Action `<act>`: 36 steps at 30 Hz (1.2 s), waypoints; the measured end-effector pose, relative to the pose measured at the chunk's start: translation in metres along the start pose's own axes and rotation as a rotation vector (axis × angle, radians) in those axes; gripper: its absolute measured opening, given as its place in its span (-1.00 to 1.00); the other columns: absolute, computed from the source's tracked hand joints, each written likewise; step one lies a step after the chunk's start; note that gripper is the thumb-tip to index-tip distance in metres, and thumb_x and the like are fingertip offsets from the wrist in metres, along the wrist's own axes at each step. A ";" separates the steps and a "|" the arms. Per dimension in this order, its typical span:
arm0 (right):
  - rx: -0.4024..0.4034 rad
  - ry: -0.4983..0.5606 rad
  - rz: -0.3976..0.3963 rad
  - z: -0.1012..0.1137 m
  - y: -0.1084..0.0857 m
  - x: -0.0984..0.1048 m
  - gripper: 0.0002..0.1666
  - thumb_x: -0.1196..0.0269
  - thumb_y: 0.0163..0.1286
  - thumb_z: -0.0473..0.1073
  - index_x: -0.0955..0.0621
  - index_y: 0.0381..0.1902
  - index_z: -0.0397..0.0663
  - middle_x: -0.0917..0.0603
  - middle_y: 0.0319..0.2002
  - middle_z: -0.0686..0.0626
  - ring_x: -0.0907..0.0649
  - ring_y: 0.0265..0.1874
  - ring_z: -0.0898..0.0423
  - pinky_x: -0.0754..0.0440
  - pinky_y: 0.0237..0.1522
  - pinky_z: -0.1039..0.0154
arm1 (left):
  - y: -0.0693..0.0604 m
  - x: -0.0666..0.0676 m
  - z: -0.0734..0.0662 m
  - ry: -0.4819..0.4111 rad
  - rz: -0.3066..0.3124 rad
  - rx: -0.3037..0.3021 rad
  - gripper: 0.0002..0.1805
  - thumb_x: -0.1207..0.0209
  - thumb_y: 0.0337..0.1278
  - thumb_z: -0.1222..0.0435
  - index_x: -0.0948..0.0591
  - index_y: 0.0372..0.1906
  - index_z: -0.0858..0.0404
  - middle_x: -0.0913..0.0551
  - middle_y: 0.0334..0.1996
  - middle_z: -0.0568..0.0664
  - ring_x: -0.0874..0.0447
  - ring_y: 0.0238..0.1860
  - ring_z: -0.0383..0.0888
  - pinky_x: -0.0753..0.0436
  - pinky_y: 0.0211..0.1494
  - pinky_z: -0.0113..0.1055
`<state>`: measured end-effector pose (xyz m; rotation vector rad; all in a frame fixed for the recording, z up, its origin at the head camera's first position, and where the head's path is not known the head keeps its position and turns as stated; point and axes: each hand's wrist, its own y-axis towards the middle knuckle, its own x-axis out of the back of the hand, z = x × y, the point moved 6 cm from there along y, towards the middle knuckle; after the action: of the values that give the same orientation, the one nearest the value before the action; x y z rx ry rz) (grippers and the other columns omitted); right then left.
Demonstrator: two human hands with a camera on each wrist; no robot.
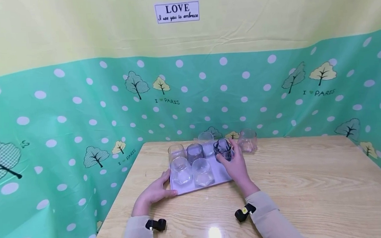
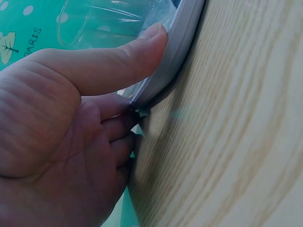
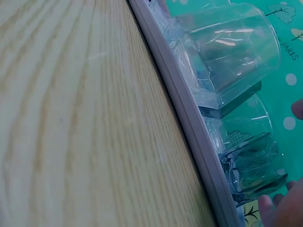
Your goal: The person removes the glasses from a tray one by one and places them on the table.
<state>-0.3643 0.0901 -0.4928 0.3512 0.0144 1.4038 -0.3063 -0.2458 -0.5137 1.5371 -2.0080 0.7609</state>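
Note:
A pale lilac tray (image 1: 193, 189) lies on the table, with several drinking glasses standing on it. My left hand (image 1: 156, 190) holds the tray's front left corner; in the left wrist view the thumb (image 2: 128, 59) presses on its rim. At the tray's right side, my right hand (image 1: 237, 166) grips a dark faceted glass (image 1: 223, 151) between thumb and fingers. In the right wrist view that dark glass (image 3: 253, 172) is tilted in the picture, and only some fingertips show beside it. Two clear glasses, one left (image 1: 181, 172) and one right (image 1: 203, 174), stand along the tray's front.
A grey glass (image 1: 195, 154), a faintly amber glass (image 1: 176, 151) and a clear glass (image 1: 206, 137) stand farther back on the tray. A pinkish glass (image 1: 248, 141) is on the table right of the tray. Behind the wooden table (image 1: 306, 185) hangs a green dotted cloth (image 1: 209, 108).

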 end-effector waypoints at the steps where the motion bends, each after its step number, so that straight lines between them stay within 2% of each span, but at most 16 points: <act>1: -0.007 0.002 0.009 -0.002 0.001 -0.001 0.07 -0.50 0.41 -0.09 -0.18 0.71 0.07 -0.18 0.66 -0.22 -0.24 0.61 -0.26 -0.26 0.61 -0.19 | 0.000 0.000 0.001 -0.001 0.000 0.003 0.23 -0.59 0.05 0.09 -0.11 0.71 0.32 -0.07 0.68 0.33 0.09 0.69 0.31 -0.02 0.68 0.26; 6: -0.024 0.016 0.039 -0.006 0.003 -0.003 0.11 -0.49 0.40 -0.13 -0.14 0.73 0.07 -0.16 0.67 -0.27 -0.25 0.59 -0.32 -0.29 0.56 -0.29 | 0.000 -0.001 0.001 0.004 -0.002 0.000 0.23 -0.59 0.06 0.10 -0.11 0.71 0.32 -0.07 0.68 0.33 0.08 0.69 0.32 -0.03 0.68 0.27; 14: -0.079 -0.048 0.072 -0.011 0.014 -0.003 0.15 -0.48 0.42 -0.06 -0.08 0.75 0.12 -0.18 0.68 -0.26 -0.23 0.61 -0.33 -0.10 0.63 -0.29 | -0.001 -0.001 0.001 0.002 -0.004 0.005 0.23 -0.59 0.05 0.09 -0.12 0.72 0.30 -0.08 0.68 0.33 0.06 0.69 0.32 -0.04 0.68 0.28; 19: -0.091 -0.079 0.098 -0.014 0.028 -0.001 0.18 -0.49 0.39 -0.12 -0.06 0.75 0.01 -0.25 0.63 -0.34 -0.28 0.57 -0.36 -0.12 0.63 -0.28 | -0.001 -0.002 0.002 0.002 -0.006 -0.001 0.22 -0.59 0.06 0.09 -0.12 0.71 0.30 -0.09 0.67 0.33 0.05 0.69 0.32 -0.05 0.68 0.27; 29: -0.100 -0.119 0.170 -0.019 0.045 0.005 0.23 -0.57 0.30 -0.12 -0.12 0.74 -0.03 -0.26 0.61 -0.37 -0.27 0.57 -0.40 -0.08 0.63 -0.31 | 0.002 -0.001 0.001 -0.008 -0.011 -0.010 0.21 -0.59 0.05 0.13 -0.13 0.70 0.33 -0.09 0.67 0.35 0.06 0.69 0.32 -0.03 0.68 0.26; 36: -0.114 -0.155 0.177 -0.025 0.044 0.003 0.13 -0.58 0.28 -0.12 -0.26 0.68 -0.07 -0.34 0.58 -0.35 -0.34 0.54 -0.38 -0.18 0.62 -0.26 | 0.001 -0.003 0.003 -0.007 -0.011 -0.002 0.22 -0.60 0.04 0.11 -0.13 0.71 0.33 -0.09 0.67 0.34 0.06 0.69 0.32 -0.04 0.68 0.27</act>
<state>-0.4119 0.1039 -0.5049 0.3725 -0.2272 1.5416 -0.3065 -0.2457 -0.5176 1.5516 -2.0030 0.7500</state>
